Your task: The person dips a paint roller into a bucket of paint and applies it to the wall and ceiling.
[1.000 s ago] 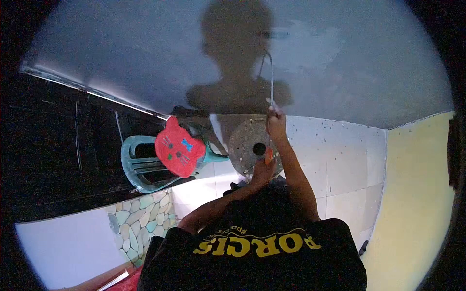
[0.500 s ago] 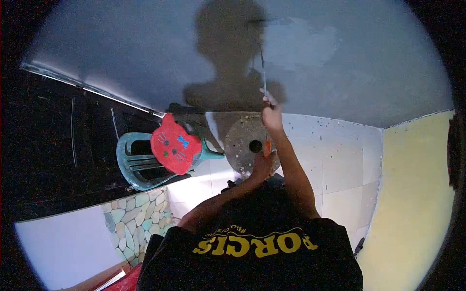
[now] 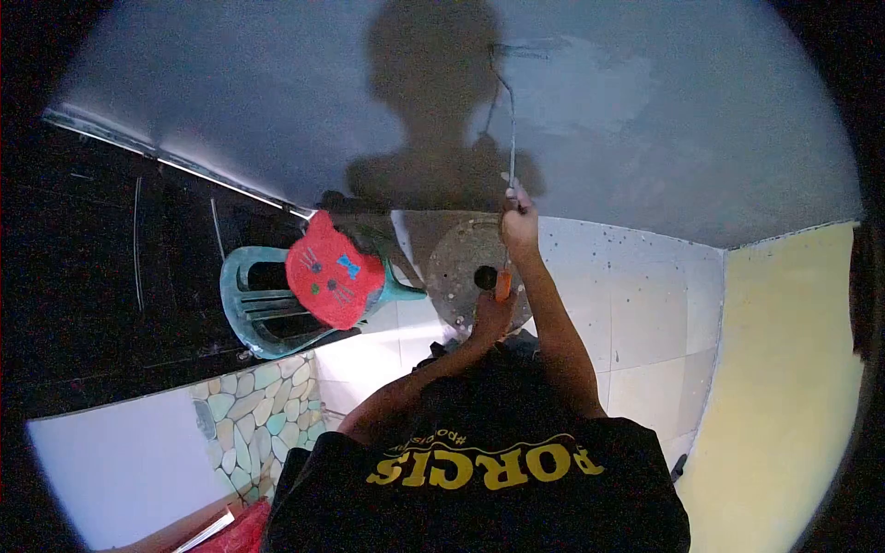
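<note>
Pebble panel: a flat panel of pale green, cream and grey stones [image 3: 249,415] showed left of the round, grey, speckled disc [image 3: 456,263], on the wearer's side of it.
Chair: a teal plastic chair with a slatted back [image 3: 241,309] stood left of the disc.
Cushion: a red, cat-faced cushion with a blue bow [image 3: 323,258] lay over the chair, on the side towards the disc.
Shadow: a dark head-and-shoulders shadow [image 3: 433,111] fell on the grey wall [image 3: 230,101] beyond the disc.
Left hand: the wearer's left hand [image 3: 493,313], over the disc's near part, was closed around the orange handle [image 3: 503,285].
Roller: the thin, bent metal rod [image 3: 513,129] ran from the handle past the disc's far edge to a long roller head [image 3: 524,52], faint against the wall; contact there could not be told.
Right hand: the wearer's right hand [image 3: 522,224], by the disc's far right edge, was curled around the rod.
Floor: pale, spotted tiles [image 3: 636,313] spread right of the disc.
Side wall: a yellow wall [image 3: 788,369] rose farther right of the disc.
</note>
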A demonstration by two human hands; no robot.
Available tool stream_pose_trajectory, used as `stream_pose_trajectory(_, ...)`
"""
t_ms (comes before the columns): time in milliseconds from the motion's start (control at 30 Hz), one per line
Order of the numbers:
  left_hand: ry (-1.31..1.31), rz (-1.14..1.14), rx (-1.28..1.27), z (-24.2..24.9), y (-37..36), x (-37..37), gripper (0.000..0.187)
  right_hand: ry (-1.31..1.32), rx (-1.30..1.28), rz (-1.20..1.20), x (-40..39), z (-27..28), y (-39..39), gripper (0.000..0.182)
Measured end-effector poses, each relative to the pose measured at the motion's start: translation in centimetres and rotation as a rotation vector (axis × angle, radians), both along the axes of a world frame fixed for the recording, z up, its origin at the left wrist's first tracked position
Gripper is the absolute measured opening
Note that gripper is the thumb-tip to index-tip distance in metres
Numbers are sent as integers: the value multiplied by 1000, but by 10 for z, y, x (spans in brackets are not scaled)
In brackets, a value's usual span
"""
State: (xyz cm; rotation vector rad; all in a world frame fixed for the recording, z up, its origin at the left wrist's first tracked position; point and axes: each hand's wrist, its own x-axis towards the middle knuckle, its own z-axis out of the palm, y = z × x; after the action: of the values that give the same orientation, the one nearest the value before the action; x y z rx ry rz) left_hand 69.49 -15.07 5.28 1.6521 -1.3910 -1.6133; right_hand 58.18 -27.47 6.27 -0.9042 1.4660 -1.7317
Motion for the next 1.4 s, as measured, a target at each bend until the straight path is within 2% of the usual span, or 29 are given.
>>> stream_pose_trajectory(67,4,-29,16,0,6,7,30,89,-202,-16,6,-2,-7,37)
stream_pose_trajectory(100,12,-58,23,0,6,10,27,93,-210,-11,7,-25,-9,37)
stream_pose_trajectory(133,16,-55,20,-1,8,13,27,41,103,8,7,-67,-6,36)
stream_pose_trajectory(167,55,-42,245,-1,11,18,28,-13,419,21,6,-91,2,36)
stream_pose_trajectory(200,93,-31,466,-2,11,21,28,-11,415,19,4,-85,9,36)
stream_pose_trajectory(233,92,-35,461,11,13,21,28,-203,385,89,4,-71,18,36)
stream_pose_trajectory(267,9,-61,340,24,15,18,29,-394,348,160,4,-56,20,37)
stream_pose_trajectory(300,-70,-80,215,33,10,15,30,-392,336,163,3,-34,14,37)
stream_pose_trajectory(333,-72,-78,218,24,10,16,30,-386,332,137,7,-8,16,37)
stream_pose_trajectory(400,-118,-103,-98,-9,16,23,34,-387,348,101,11,18,21,38)
stream_pose_trajectory(433,-117,-100,-90,-14,11,19,34,-185,268,36,9,24,12,33)
stream_pose_trajectory(467,-60,-94,-258,-19,4,17,34,11,192,-27,10,27,9,30)
stream_pose_trajectory(500,-2,-88,-434,-21,0,17,35,8,199,-25,11,20,6,30)
stream_pose_trajectory(533,-2,-89,-433,-17,0,20,35,-66,137,12,9,11,1,32)
stream_pose_trajectory(600,4,-93,93,-9,-2,26,35,-128,66,46,10,-3,-3,33)
stream_pose_trajectory(667,27,-96,179,-8,1,33,34,-65,458,50,17,-17,5,33)
stream_pose_trajectory(700,42,-97,266,-8,4,36,34,-67,456,44,16,-42,5,33)
stream_pose_trajectory(767,81,-74,142,-29,12,31,33,111,247,39,10,-91,0,36)
stream_pose_trajectory(800,121,-44,24,-37,15,30,33,108,247,32,13,-68,5,36)
stream_pose_trajectory(867,41,-51,17,4,11,27,33,-168,340,57,20,5,16,36)
stream_pose_trajectory(900,-38,-49,12,23,6,25,34,-169,340,53,19,4,11,36)
stream_pose_trajectory(967,24,-66,8,28,-8,20,34,63,-23,58,15,1,-5,35)
stream_pose_trajectory(1067,87,-78,64,28,-3,30,35,-68,92,69,22,22,-8,30)
stream_pose_trajectory(1100,95,-67,107,29,-8,32,36,-59,79,73,23,9,-12,30)
stream_pose_trajectory(1167,129,-87,190,1,-4,45,37,-109,258,88,32,-40,-3,37)
stream_pose_trajectory(1200,153,-113,281,-12,1,52,37,-349,411,94,34,-28,5,39)
stream_pose_trajectory(1267,157,-70,301,-22,7,49,36,-413,416,91,36,-41,8,40)
stream_pose_trajectory(1333,169,-29,309,-7,-3,45,35,-467,411,89,35,-26,1,40)
stream_pose_trajectory(1400,48,-75,136,17,2,48,34,-380,402,95,37,-1,8,37)
